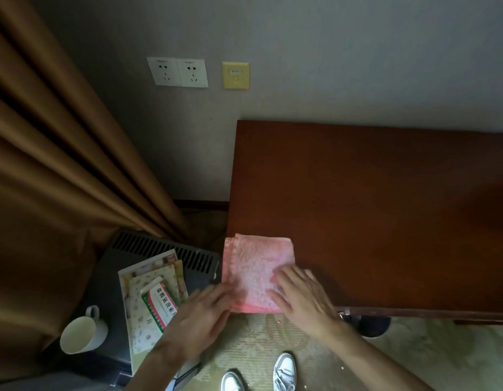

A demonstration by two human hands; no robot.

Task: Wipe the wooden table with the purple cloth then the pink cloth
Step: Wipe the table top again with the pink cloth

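A folded pink cloth (254, 266) lies on the near left corner of the reddish wooden table (385, 207), its left edge hanging slightly over the side. My right hand (302, 297) rests flat on the cloth's near right part with fingers straight. My left hand (201, 314), blurred, has its straight fingertips touching the cloth's near left edge, at the table's corner. No purple cloth is in view.
Left of the table stands a dark low unit (160, 249) with a vent, carrying a white mug (82, 333), booklets and a green-and-red box (158, 306). Brown curtains (61, 165) hang at left. Wall sockets (178, 71) sit above. My white shoes (284, 372) stand on the carpet.
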